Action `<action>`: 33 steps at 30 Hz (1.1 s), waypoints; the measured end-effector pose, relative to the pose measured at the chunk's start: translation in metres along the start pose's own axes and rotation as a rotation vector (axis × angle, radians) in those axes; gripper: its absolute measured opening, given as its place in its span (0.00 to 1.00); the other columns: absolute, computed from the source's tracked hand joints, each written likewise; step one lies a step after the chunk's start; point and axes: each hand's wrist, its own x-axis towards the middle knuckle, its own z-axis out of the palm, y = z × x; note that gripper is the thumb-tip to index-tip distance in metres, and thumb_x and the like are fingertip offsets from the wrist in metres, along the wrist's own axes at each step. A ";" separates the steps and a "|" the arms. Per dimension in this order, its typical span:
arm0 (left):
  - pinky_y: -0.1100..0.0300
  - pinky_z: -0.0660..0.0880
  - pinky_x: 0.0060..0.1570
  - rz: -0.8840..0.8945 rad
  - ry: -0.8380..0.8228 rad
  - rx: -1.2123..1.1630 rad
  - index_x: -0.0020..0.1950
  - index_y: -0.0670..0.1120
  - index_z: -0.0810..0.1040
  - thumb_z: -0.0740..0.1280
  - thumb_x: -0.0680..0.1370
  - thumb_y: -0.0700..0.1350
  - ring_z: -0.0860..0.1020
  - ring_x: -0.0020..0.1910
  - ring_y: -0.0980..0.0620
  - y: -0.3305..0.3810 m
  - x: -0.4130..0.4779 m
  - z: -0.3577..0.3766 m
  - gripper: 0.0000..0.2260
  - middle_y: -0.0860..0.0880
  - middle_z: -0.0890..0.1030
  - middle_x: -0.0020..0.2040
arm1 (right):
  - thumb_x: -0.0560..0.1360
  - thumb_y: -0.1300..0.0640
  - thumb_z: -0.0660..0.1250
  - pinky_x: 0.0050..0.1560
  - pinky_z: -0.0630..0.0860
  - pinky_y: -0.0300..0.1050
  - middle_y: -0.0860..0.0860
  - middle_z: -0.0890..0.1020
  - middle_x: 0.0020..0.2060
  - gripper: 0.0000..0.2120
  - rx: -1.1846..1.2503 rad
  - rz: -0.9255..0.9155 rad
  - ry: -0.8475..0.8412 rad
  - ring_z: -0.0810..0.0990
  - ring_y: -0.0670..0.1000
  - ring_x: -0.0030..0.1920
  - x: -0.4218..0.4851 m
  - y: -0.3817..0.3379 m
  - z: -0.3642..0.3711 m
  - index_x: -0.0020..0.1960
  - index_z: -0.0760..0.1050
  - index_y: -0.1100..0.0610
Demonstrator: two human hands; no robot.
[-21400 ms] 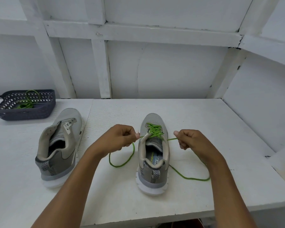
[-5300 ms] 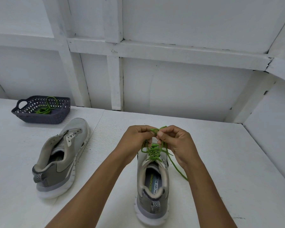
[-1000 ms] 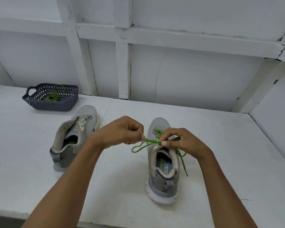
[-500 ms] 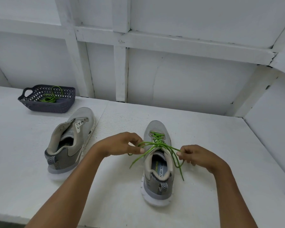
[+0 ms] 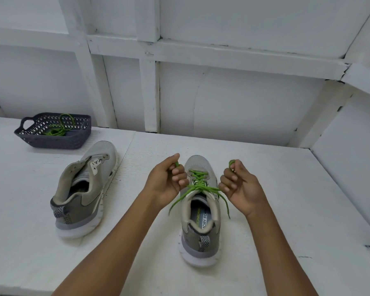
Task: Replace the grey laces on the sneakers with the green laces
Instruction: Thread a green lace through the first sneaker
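A grey sneaker (image 5: pixel 200 223) stands in front of me, toe pointing away, threaded with a green lace (image 5: pixel 198 179). My left hand (image 5: pixel 166 181) grips a loop of that lace on the shoe's left side. On the right side my right hand (image 5: pixel 240 188) grips the other loop. Both loops are drawn apart from a knot over the tongue, and two loose lace ends hang down beside the shoe opening. A second grey sneaker (image 5: pixel 84 189) stands to the left with no lace in it.
A dark perforated basket (image 5: pixel 73 139) at the back left holds another green lace (image 5: pixel 59 128). The white table (image 5: pixel 286 189) meets white panelled walls at the back and on the right. Its front edge runs near the bottom of the view.
My hands have turned palm-up and lifted, each now holding a loop of the lace out to its side. The lace is drawn tighter over the tongue.
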 end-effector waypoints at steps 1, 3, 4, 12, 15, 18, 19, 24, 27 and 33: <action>0.62 0.61 0.23 -0.014 0.026 0.023 0.30 0.48 0.61 0.64 0.80 0.43 0.58 0.22 0.54 -0.001 0.001 0.002 0.20 0.51 0.61 0.26 | 0.78 0.56 0.59 0.24 0.65 0.38 0.48 0.64 0.25 0.09 -0.044 0.018 0.040 0.61 0.45 0.22 0.002 0.000 -0.002 0.39 0.68 0.56; 0.62 0.57 0.22 -0.016 0.064 0.105 0.31 0.48 0.59 0.62 0.81 0.41 0.56 0.22 0.55 -0.001 0.003 0.006 0.20 0.51 0.58 0.26 | 0.78 0.59 0.59 0.23 0.60 0.36 0.47 0.63 0.23 0.09 -0.116 0.037 0.111 0.58 0.44 0.21 0.005 0.000 -0.003 0.39 0.66 0.56; 0.62 0.54 0.23 -0.018 0.076 0.154 0.32 0.49 0.58 0.61 0.81 0.40 0.55 0.22 0.55 -0.001 0.002 0.009 0.20 0.51 0.58 0.26 | 0.79 0.61 0.57 0.22 0.59 0.36 0.47 0.62 0.23 0.11 -0.152 0.045 0.148 0.58 0.44 0.21 0.005 0.000 -0.004 0.38 0.66 0.56; 0.62 0.63 0.25 -0.004 0.096 0.425 0.35 0.47 0.63 0.63 0.82 0.41 0.61 0.24 0.53 0.001 0.003 0.010 0.16 0.49 0.64 0.28 | 0.83 0.61 0.56 0.22 0.63 0.37 0.49 0.67 0.24 0.13 -0.359 0.113 0.229 0.61 0.44 0.21 0.006 0.001 -0.003 0.40 0.67 0.57; 0.55 0.78 0.43 0.071 0.027 0.891 0.44 0.44 0.71 0.68 0.79 0.50 0.79 0.38 0.51 0.013 0.000 0.005 0.12 0.44 0.80 0.42 | 0.81 0.56 0.64 0.33 0.77 0.44 0.54 0.80 0.31 0.09 -0.622 0.053 0.265 0.77 0.51 0.30 0.001 -0.008 0.003 0.46 0.68 0.59; 0.52 0.75 0.60 0.041 0.018 1.244 0.66 0.53 0.71 0.70 0.74 0.62 0.76 0.62 0.52 0.019 -0.003 -0.002 0.25 0.53 0.74 0.65 | 0.78 0.47 0.68 0.55 0.75 0.48 0.48 0.80 0.48 0.16 -1.042 0.029 0.324 0.78 0.51 0.53 0.001 -0.014 0.003 0.56 0.68 0.56; 0.52 0.74 0.61 0.021 0.023 1.274 0.72 0.54 0.68 0.69 0.75 0.64 0.73 0.65 0.51 0.016 -0.004 -0.002 0.29 0.54 0.71 0.67 | 0.78 0.44 0.66 0.58 0.71 0.47 0.46 0.77 0.51 0.18 -1.128 0.054 0.317 0.75 0.50 0.56 0.002 -0.013 0.003 0.61 0.68 0.54; 0.49 0.73 0.66 -0.006 0.085 1.160 0.74 0.50 0.69 0.66 0.79 0.56 0.75 0.66 0.49 -0.012 0.000 0.008 0.25 0.51 0.74 0.70 | 0.83 0.50 0.56 0.61 0.71 0.48 0.49 0.79 0.59 0.13 -1.175 0.105 0.157 0.75 0.49 0.59 0.007 0.021 0.001 0.59 0.76 0.53; 0.49 0.75 0.64 0.063 0.089 1.121 0.51 0.56 0.76 0.65 0.81 0.44 0.79 0.56 0.53 -0.019 0.001 0.022 0.06 0.54 0.81 0.53 | 0.84 0.51 0.55 0.67 0.69 0.50 0.49 0.76 0.64 0.17 -1.145 0.059 0.230 0.72 0.52 0.66 0.006 0.028 0.002 0.68 0.72 0.55; 0.48 0.76 0.62 0.073 0.069 1.137 0.54 0.46 0.79 0.66 0.80 0.41 0.82 0.55 0.47 -0.030 0.017 0.052 0.05 0.45 0.84 0.55 | 0.82 0.55 0.55 0.54 0.72 0.48 0.53 0.78 0.53 0.10 -1.230 -0.011 0.301 0.76 0.53 0.54 0.015 -0.002 -0.008 0.55 0.74 0.56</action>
